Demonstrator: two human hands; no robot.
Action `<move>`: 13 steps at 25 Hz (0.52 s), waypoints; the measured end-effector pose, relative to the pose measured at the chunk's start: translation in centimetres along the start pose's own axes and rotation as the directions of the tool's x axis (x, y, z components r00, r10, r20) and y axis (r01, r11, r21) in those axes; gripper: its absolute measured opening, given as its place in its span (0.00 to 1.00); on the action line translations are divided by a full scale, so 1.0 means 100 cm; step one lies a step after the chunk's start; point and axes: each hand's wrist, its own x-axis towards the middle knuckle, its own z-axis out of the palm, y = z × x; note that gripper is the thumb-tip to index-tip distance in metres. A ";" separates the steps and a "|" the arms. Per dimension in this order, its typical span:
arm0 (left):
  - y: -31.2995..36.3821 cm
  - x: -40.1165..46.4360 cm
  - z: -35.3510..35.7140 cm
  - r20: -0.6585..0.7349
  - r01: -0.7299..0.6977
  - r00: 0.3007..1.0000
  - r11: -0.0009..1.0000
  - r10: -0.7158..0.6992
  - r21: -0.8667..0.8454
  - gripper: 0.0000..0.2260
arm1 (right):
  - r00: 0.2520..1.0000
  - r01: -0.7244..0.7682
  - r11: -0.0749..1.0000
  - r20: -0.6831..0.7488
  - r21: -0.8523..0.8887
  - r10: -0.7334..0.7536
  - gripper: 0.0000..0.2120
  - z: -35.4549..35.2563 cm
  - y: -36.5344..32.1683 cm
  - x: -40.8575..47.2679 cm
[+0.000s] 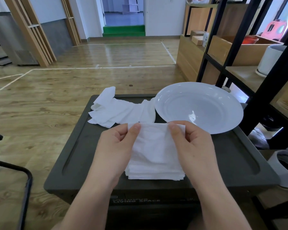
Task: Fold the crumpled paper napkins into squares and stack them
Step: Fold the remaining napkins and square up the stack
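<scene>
A white paper napkin is held up above the dark box top. My left hand pinches its upper left corner between thumb and fingers. My right hand pinches the upper right corner the same way. Under the held napkin lies a stack of folded napkins near the front of the box. A loose pile of crumpled napkins lies at the back left of the box, partly hanging over its far edge.
A large white plate sits at the back right of the box, its rim over the edge. Black-framed wooden shelves stand close on the right. A black chair frame is at the left. A grey bin stands beside the box.
</scene>
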 end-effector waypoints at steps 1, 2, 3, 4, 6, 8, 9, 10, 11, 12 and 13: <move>-0.004 0.001 0.001 -0.025 -0.017 1.000 0.997 0.018 0.071 0.19 | 1.000 0.003 0.999 -0.028 -0.052 -0.004 0.10 0.001 0.004 0.001; -0.007 0.002 0.002 -0.059 -0.039 0.997 0.987 0.049 0.157 0.19 | 0.999 0.005 0.995 -0.043 -0.104 -0.009 0.10 0.002 0.007 0.002; -0.010 0.002 0.003 -0.094 -0.053 0.992 0.966 0.079 0.252 0.17 | 0.999 0.002 0.988 -0.050 -0.152 -0.009 0.10 0.003 0.010 0.003; -0.012 0.003 0.004 -0.132 -0.052 0.986 0.941 0.102 0.334 0.15 | 0.998 -0.007 0.982 -0.057 -0.191 -0.004 0.09 0.004 0.014 0.004; -0.015 0.004 0.006 -0.191 -0.017 0.975 0.891 0.116 0.453 0.14 | 0.996 -0.035 0.967 -0.083 -0.252 0.014 0.07 0.005 0.021 0.006; -0.018 0.006 0.007 -0.229 0.027 0.968 0.860 0.105 0.510 0.12 | 0.993 -0.064 0.949 -0.117 -0.308 0.029 0.07 0.005 0.028 0.009; -0.020 0.008 0.007 -0.239 0.048 0.967 0.851 0.092 0.523 0.10 | 0.991 -0.075 0.938 -0.131 -0.338 0.032 0.09 0.005 0.031 0.011; -0.022 0.009 0.007 -0.246 0.066 0.966 0.843 0.081 0.535 0.09 | 0.990 -0.083 0.926 -0.139 -0.367 0.034 0.09 0.005 0.033 0.012; -0.024 0.010 0.006 -0.250 0.079 0.965 0.832 0.074 0.549 0.08 | 0.990 -0.089 0.915 -0.137 -0.393 0.037 0.08 0.004 0.035 0.013; -0.026 0.011 0.005 -0.250 0.092 0.966 0.817 0.065 0.569 0.07 | 0.991 -0.095 0.907 -0.129 -0.410 0.045 0.07 0.004 0.036 0.015; -0.027 0.011 0.003 -0.241 0.102 0.969 0.797 0.056 0.596 0.06 | 0.991 -0.109 0.902 -0.119 -0.417 0.065 0.05 0.004 0.038 0.015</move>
